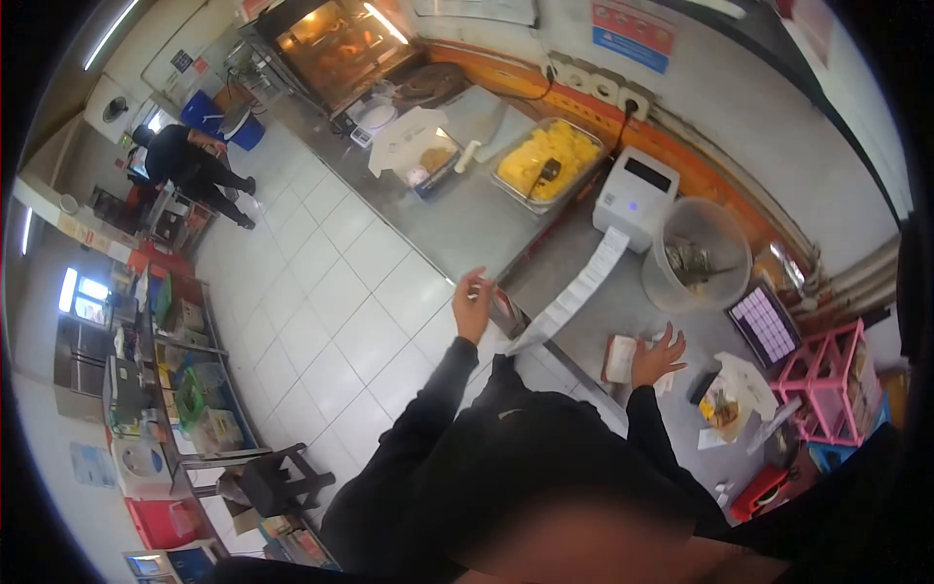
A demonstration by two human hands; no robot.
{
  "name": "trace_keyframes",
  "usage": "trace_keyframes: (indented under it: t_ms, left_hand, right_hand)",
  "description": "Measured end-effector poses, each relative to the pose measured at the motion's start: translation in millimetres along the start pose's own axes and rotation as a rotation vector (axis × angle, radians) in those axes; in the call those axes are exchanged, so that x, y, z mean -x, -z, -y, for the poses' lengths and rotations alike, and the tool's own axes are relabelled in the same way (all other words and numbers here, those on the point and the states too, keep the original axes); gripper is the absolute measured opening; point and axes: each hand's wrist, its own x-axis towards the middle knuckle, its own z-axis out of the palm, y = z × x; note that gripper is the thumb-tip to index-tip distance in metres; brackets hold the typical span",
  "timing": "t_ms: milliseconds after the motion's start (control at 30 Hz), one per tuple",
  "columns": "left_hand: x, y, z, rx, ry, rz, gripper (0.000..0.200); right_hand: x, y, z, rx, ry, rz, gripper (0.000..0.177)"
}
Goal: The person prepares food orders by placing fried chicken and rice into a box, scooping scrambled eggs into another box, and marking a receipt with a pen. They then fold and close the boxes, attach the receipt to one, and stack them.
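Fingers, left hand (474, 307): raised above the tabletop (457, 229) edge, tips drawn close to the thumb; I cannot tell whether they pinch anything.

Fingers, right hand (654, 358): spread wide, palm down on the tabletop, holding nothing, just beside a small packet (619, 358).

Item, paper strip (574, 292): one long run, fed out of the white printer (634, 195) and trailing across the tabletop to a point between my two hands, its loose end near my left.

Item, clear tub (699, 255): beside the printer, with some contents.

Item, tray of yellow food (550, 161): farther along the tabletop.

Items, tablet (765, 324) and pink rack (827, 380): at my right.

Status, as I judge it: the printing looks largely done, since the strip is long; it is not yet torn off or gathered, and neither hand grips it firmly.
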Motion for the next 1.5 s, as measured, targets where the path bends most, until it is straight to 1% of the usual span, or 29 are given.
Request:
trace_keyframes:
  t_ms: [33, 67, 133, 233, 300, 367, 400, 433, 500, 567, 600, 633, 700, 733, 767, 800, 867, 900, 933, 967, 1000, 1033, 1067, 1133, 1200, 1300, 1367, 1467, 1500]
  left_hand:
    - [-25.5, 8.1, 10.8, -0.014, -0.03, -0.058, 0.026]
    - [-53.8, 16.6, 21.6, -0.032, -0.061, -0.113, 0.027]
    - [-112.9, 35.2, 45.9, 0.093, 0.084, -0.121, 0.029]
    - [-192.0, 59.2, 78.1, 0.202, 0.292, -0.13, 0.037]
    - [-243.4, 69.8, 98.9, 0.274, 0.452, -0.171, 0.042]
    - [-314.8, 69.5, 199.0, 0.031, 0.368, -0.286, 0.051]
    - [-344.5, 68.5, 222.3, -0.086, 0.354, -0.313, 0.052]
    - [-368.7, 66.5, 236.0, -0.204, 0.336, -0.331, 0.053]
    - [-403.1, 64.9, 223.5, -0.56, 0.323, -0.269, 0.049]
    - [-439.0, 56.6, 249.2, -0.739, 0.375, -0.216, 0.044]
    - [-450.0, 57.1, 255.3, -0.896, 0.276, -0.078, 0.04]
    - [-450.1, 53.6, 257.3, -1.045, 0.172, 0.058, 0.037]
    - [-429.5, 43.9, 226.6, -0.733, 0.441, -0.18, 0.039]
    - [-421.9, 39.9, 232.8, -0.765, 0.43, -0.165, 0.044]
    - [-418.1, 39.7, 237.0, -0.796, 0.417, -0.157, 0.05]
    - [-411.5, 39.1, 239.4, -0.828, 0.403, -0.153, 0.057]
    - [-379.2, 44.3, 217.5, -0.849, 0.332, -0.045, 0.067]
    - [-364.2, 52.1, 206.9, -0.863, 0.294, 0.002, 0.071]
    - [-349.7, 57.6, 217.6, -0.801, 0.303, -0.03, 0.074]
    - [-334.9, 62.9, 219.6, -1.112, 0.181, 0.153, 0.071]
    - [-309.8, 60.4, 205.0, -0.764, 0.286, -0.138, 0.059]
    - [-292.3, 61.8, 190.0, -0.695, 0.337, -0.14, 0.052]
    - [-278.0, 62.1, 179.3, -0.621, 0.388, -0.146, 0.046]
    - [-251.3, 58.8, 170.9, -0.63, 0.356, -0.169, 0.043]
    - [-230.3, 51.0, 167.2, -0.651, 0.29, -0.212, 0.04]
    - [-211.5, 43.7, 177.3, -0.638, 0.122, -0.208, 0.036]
    - [-202.1, 40.6, 177.1, -0.624, -0.019, -0.256, 0.034]
    - [-189.9, 48.5, 139.6, -0.322, 0.256, -0.367, 0.041]
    - [-184.3, 54.5, 132.8, -0.23, 0.262, -0.365, 0.041]
  right_hand:
    - [-2.3, 2.9, 16.3, -0.042, 0.065, -0.04, 0.068]
    - [-4.0, 1.7, 33.3, -0.046, 0.113, -0.053, 0.067]
    - [-2.0, 3.5, 75.2, -0.05, 0.198, -0.072, 0.067]
    - [12.9, 27.5, 149.6, -0.11, 0.275, 0.001, 0.061]
    - [25.1, 3.7, 171.0, -0.18, 0.331, -0.007, 0.059]
    - [28.3, -13.5, 200.6, -0.234, 0.368, -0.04, 0.055]
    - [28.4, -18.8, 212.2, -0.249, 0.363, -0.04, 0.055]
    - [29.8, -23.9, 219.8, -0.261, 0.35, -0.04, 0.054]
    - [34.3, -22.1, 232.0, -0.285, 0.342, -0.057, 0.053]
    - [38.0, -16.3, 237.1, -0.287, 0.298, -0.077, 0.051]
    - [40.5, -11.8, 237.1, -0.285, 0.278, -0.085, 0.05]
    - [43.8, -5.6, 237.6, -0.288, 0.24, -0.097, 0.048]
    - [53.2, -0.8, 224.7, -0.353, 0.18, -0.084, 0.047]
    - [54.6, 3.1, 221.1, -0.393, 0.16, -0.079, 0.047]
    - [55.1, 6.1, 219.4, -0.317, 0.169, -0.131, 0.042]
    - [53.5, 4.8, 214.3, -0.427, 0.086, -0.086, 0.04]
    - [49.6, -8.7, 205.6, -0.661, -0.08, 0.005, 0.037]
    - [39.1, -15.8, 209.6, -0.738, -0.045, -0.005, 0.035]
    - [24.1, -20.3, 220.6, -0.772, -0.036, 0.034, 0.036]
    - [6.3, -25.0, 236.3, -0.805, -0.027, 0.075, 0.037]
    - [-13.4, -25.9, 261.0, -0.81, -0.006, 0.113, 0.04]
    - [-36.2, -28.4, 287.4, -0.815, 0.018, 0.152, 0.042]
    - [-58.6, -60.2, 300.1, -0.777, 0.108, 0.109, 0.059]
    - [-96.8, -63.7, 350.8, -0.642, -0.019, 0.327, 0.077]
    - [-128.3, -135.2, 369.8, -0.438, 0.255, -0.131, 0.084]
    - [-153.4, -112.2, 398.3, -0.213, -0.012, 0.38, 0.079]
    - [-168.1, -123.7, 390.5, -0.22, 0.032, 0.435, 0.075]
    - [-183.7, -121.4, 363.9, -0.316, 0.14, 0.428, 0.069]
    - [-188.0, -114.3, 357.8, -0.363, 0.183, 0.407, 0.068]
